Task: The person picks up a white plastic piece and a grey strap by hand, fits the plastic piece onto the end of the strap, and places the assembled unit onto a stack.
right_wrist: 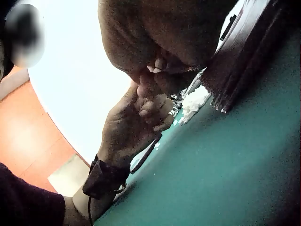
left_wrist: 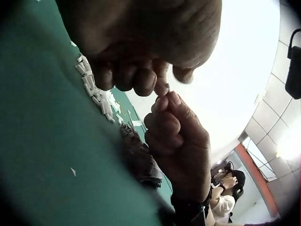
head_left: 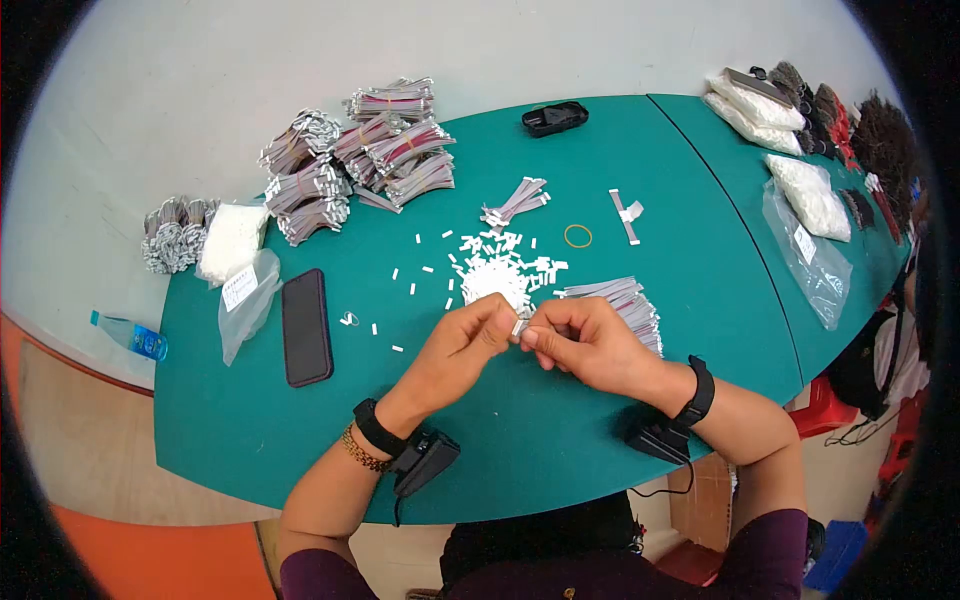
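Note:
Both hands meet over the near edge of a heap of small white plastic connector pieces (head_left: 492,283). My left hand (head_left: 458,350) pinches a small white connector piece (head_left: 519,327) between thumb and finger. On its other side, the thumb and forefinger of my right hand (head_left: 590,345) pinch the near end of the same piece. In the left wrist view a tiny light tip (left_wrist: 168,88) stands out of the right fingertips, right at the left fingers. What else lies inside the right fingers is hidden. Beside the right hand lies a bundle of grey flat ribbon cables (head_left: 625,305) with white ends.
Behind the heap lie a few loose ribbon cables (head_left: 516,203), a rubber band (head_left: 578,236) and a taped cable (head_left: 627,215). Stacked cable bundles (head_left: 400,150) stand at the back left. A phone (head_left: 307,327) and a bag of white pieces (head_left: 235,242) are on the left.

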The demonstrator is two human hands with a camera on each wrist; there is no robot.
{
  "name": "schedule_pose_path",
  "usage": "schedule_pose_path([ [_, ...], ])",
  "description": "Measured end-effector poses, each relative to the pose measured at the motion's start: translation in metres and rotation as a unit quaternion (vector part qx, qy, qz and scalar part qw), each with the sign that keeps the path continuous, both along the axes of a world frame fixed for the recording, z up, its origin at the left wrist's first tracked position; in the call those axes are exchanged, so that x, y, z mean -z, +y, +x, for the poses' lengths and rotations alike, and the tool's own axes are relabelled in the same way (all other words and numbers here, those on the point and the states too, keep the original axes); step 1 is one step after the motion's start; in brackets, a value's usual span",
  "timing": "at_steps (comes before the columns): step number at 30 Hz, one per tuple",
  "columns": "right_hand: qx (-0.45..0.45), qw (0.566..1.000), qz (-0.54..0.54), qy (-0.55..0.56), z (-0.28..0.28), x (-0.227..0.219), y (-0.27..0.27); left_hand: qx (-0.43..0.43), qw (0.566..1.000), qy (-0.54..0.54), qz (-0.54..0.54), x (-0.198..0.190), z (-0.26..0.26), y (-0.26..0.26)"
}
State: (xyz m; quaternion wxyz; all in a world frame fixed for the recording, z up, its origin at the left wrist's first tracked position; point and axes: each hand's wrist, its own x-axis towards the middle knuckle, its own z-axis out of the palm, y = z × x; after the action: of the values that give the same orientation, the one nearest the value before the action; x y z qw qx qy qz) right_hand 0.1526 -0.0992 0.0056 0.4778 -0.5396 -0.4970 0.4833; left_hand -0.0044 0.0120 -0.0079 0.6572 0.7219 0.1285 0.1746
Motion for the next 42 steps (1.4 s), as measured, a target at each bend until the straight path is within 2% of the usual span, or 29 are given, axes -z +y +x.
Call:
schedule_pose_path([
  [6, -0.021, 1.000, -0.015, -0.008, -0.003, -0.001, -0.004, -0.001, 1.000, -0.017, 0.016, 0.005, 0.001, -0.005],
  [11, -0.038, 0.998, -0.036, 0.032, 0.001, -0.004, -0.001, -0.055, 0.998, -0.016, 0.029, -0.002, -0.001, -0.007],
  [14, 0.008, 0.998, -0.055, 0.017, 0.011, -0.005, 0.003, -0.108, 0.993, -0.043, 0.018, -0.001, 0.000, -0.006],
  [17, 0.078, 0.995, 0.011, 0.063, 0.020, -0.008, 0.007, -0.147, 0.988, -0.050, -0.006, 0.005, 0.000, -0.001],
  [18, 0.093, 0.989, 0.007, 0.115, 0.023, -0.011, 0.008, -0.157, 0.987, -0.044, -0.012, 0.007, -0.001, 0.000],
  [21, 0.119, 0.966, 0.062, 0.220, 0.025, -0.001, 0.011, -0.148, 0.989, -0.024, 0.004, 0.002, 0.003, -0.011],
  [24, 0.112, 0.963, 0.055, 0.237, 0.023, 0.000, 0.009, -0.112, 0.994, -0.013, -0.008, 0.006, 0.004, -0.019],
  [28, 0.121, 0.979, 0.059, 0.154, 0.014, 0.004, 0.009, -0.064, 0.991, 0.069, 0.093, 0.005, 0.003, -0.022],
  [30, 0.094, 0.973, 0.040, 0.208, 0.012, -0.001, 0.006, -0.051, 0.981, 0.097, 0.158, 0.002, 0.001, -0.018],
  [31, 0.081, 0.968, 0.030, 0.236, 0.011, -0.003, 0.005, -0.083, 0.987, 0.053, 0.124, 0.004, 0.002, -0.016],
  [34, 0.012, 0.979, 0.006, 0.204, 0.012, 0.000, 0.003, -0.161, 0.985, -0.061, -0.002, 0.010, 0.006, -0.011],
  [37, -0.007, 0.986, 0.014, 0.164, 0.005, 0.006, 0.003, -0.166, 0.979, -0.089, -0.073, 0.002, 0.008, -0.017],
  [42, -0.012, 0.989, 0.027, 0.145, 0.003, 0.007, 0.002, -0.153, 0.979, -0.106, -0.078, 0.005, 0.004, -0.019],
])
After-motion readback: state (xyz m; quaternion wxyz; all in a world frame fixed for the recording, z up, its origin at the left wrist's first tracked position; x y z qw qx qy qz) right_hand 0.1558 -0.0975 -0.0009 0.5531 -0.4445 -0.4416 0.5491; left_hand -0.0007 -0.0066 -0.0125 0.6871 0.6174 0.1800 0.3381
